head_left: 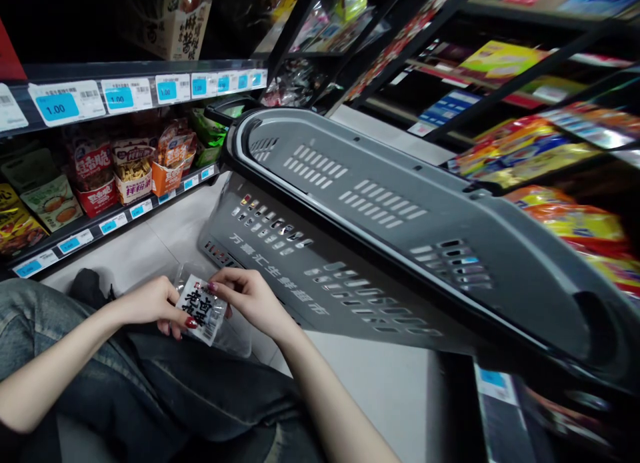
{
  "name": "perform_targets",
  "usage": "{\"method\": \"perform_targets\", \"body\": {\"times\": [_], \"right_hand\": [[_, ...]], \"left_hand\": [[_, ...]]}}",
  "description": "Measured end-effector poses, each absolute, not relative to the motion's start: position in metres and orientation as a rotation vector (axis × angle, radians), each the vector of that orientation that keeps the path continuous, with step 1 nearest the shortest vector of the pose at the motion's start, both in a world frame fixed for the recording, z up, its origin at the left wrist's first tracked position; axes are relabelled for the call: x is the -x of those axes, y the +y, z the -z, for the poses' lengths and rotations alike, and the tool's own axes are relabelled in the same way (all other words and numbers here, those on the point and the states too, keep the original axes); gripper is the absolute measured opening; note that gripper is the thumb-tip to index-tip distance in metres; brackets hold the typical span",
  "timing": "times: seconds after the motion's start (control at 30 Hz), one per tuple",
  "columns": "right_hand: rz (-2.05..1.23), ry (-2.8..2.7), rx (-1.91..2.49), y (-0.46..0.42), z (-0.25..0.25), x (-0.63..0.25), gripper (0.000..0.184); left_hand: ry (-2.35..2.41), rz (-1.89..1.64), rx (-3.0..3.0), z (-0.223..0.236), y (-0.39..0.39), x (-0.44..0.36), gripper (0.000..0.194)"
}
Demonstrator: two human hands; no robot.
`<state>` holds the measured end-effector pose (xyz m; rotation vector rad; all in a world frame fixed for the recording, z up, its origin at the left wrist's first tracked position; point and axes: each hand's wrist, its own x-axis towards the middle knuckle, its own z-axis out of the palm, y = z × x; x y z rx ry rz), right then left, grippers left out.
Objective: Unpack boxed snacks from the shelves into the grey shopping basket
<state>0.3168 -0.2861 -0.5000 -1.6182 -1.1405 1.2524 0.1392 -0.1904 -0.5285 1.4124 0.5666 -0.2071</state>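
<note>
Closest to me I count two hands and one small clear snack packet (pixel 201 309) with black characters on a white label. My left hand (pixel 150 305) pinches the packet's left edge, thumb on top and fingers curled beneath, and my right hand (pixel 250 299) nips its upper right corner between thumb and forefinger, so both hands are closed on it and it sits squarely between them, tilted, above my denim-clad legs (pixel 165 383). Under and behind the packet there is a bit of clear wrapping I cannot make out well. Just beyond my right hand sits one grey shopping basket (pixel 380 249), tipped on its side with its slotted wall and printed characters facing me; its lower edge lies very near my knuckles, leaving little room on that side. The pale floor (pixel 380 389) gives open room below and right of my right forearm, and more between the basket and the left shelf. To the left, a shelf (pixel 110 216) holds a row of snack boxes and bags behind its edge strip of blue price tags (pixel 57 107), with one more tagged rail above. On the far right, several sloping racks (pixel 540 149) carry bright yellow and orange packs.
</note>
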Motion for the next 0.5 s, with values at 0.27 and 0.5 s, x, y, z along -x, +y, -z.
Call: {"method": "perform_targets", "body": {"times": [0.27,0.5], "right_hand": [[-1.233,-1.139,1.615,-0.2857,0.5003,-0.3173,0.033],[-1.2,-1.191,1.633,-0.2829,0.5048,-0.3176,0.027]], "left_hand": [[0.467,0.179,-1.384,0.5199,-0.1898,-0.1373,0.011],[0.439,0.175,-1.39,0.5204,-0.1908,-0.1346,0.015]]}}
